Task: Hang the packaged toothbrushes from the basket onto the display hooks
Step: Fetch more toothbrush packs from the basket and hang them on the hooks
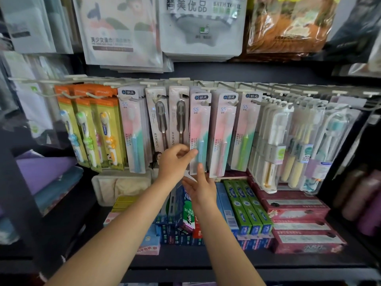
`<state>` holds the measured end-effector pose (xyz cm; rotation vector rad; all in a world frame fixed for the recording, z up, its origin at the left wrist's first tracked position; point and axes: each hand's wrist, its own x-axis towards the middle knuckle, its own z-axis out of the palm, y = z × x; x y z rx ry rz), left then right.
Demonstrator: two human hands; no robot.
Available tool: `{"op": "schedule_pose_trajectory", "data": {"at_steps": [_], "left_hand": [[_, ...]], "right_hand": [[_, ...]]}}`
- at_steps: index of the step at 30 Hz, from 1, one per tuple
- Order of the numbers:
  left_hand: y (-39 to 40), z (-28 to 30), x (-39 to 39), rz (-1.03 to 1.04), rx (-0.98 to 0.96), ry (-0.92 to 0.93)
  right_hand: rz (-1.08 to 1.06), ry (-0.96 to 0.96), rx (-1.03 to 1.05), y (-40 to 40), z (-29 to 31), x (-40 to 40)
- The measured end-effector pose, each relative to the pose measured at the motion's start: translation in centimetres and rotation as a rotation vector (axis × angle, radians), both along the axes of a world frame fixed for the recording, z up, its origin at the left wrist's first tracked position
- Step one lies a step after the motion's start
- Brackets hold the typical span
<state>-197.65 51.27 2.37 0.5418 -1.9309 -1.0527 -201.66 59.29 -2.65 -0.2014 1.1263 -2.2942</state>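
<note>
A pink and teal packaged toothbrush (199, 129) hangs from a cream display hook (204, 102) in the middle of the hook row. My left hand (175, 162) pinches the package's lower left edge, thumb on its front and fingers curled beside it. My right hand (201, 186) is just below, fingers straight, with a fingertip touching the package's bottom end. More toothbrush packages of the same kind (221, 131) hang on the hooks to the right and left. No basket is in view.
Orange and green children's toothbrush packs (90, 124) hang at the left, dark-brush packs (179, 118) next to my left hand, clear-cased brushes (288, 145) at the right. Toothpaste boxes (247, 205) fill the shelf below. Bagged towels (202, 27) hang above.
</note>
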Motion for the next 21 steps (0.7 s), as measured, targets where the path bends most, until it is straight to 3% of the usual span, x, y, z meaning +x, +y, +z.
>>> {"op": "schedule_pose_trajectory", "data": {"at_steps": [9, 16, 21], "left_hand": [[-0.3, 0.6, -0.5, 0.021, 0.057, -0.023], [0.0, 0.3, 0.0, 0.037, 0.079, -0.039], [1.8, -0.8, 0.9, 0.195, -0.101, 0.001]], "right_hand": [[-0.017, -0.049, -0.009, -0.2, 0.6, -0.5], [-0.031, 0.030, 0.030, 3.0, -0.8, -0.8], [-0.078, 0.079, 0.039, 5.0, -0.7, -1.9]]}}
